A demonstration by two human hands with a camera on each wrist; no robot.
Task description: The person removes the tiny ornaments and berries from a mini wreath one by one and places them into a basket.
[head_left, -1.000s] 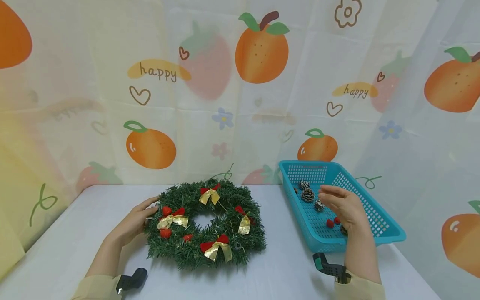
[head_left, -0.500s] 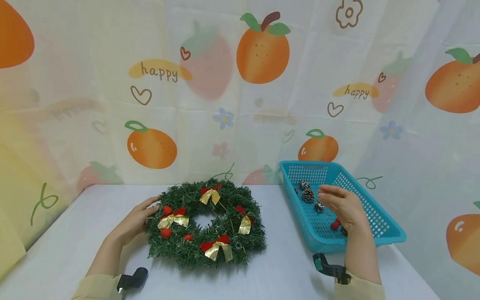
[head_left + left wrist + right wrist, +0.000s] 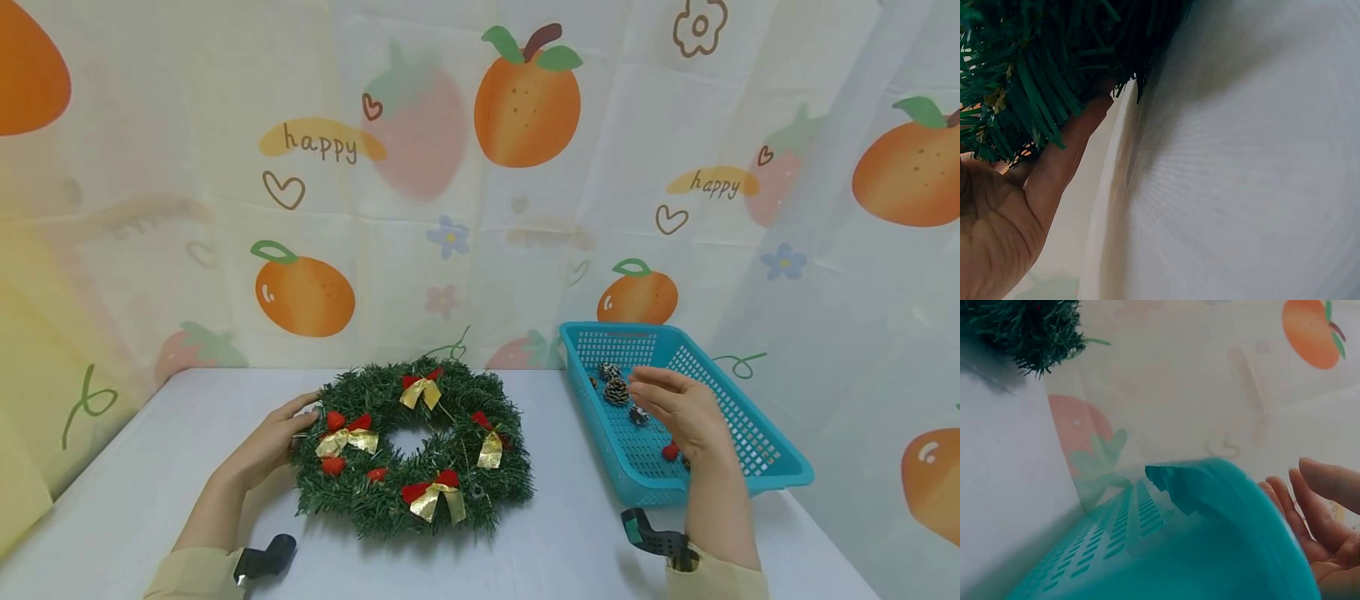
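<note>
Both hands are at work on the desk (image 3: pixel 150 467): the left hand (image 3: pixel 270 446) lies flat with straight fingers against the outer left edge of the green wreath (image 3: pixel 408 446), touching its needles and gripping nothing, while the right hand (image 3: pixel 678 412) hovers above the teal basket (image 3: pixel 757 479) with its fingers loosely extended and nothing visibly held. That wreath lies flat near the middle of the desk, dressed with red-and-gold bows (image 3: pixel 431 492) and small red berries (image 3: pixel 333 465). It looks light and springy, with soft bristly needles over what is probably a stiffer ring, so a hold on the outer rim, between the bows, should steady it best without crushing the trimmings. Inside the basket lie small frosted pine cones (image 3: pixel 617 390) and a red berry (image 3: pixel 670 451), partly hidden by the right hand. These look light, rigid and a little rough, best pinched between fingertips; the scales may be brittle.
</note>
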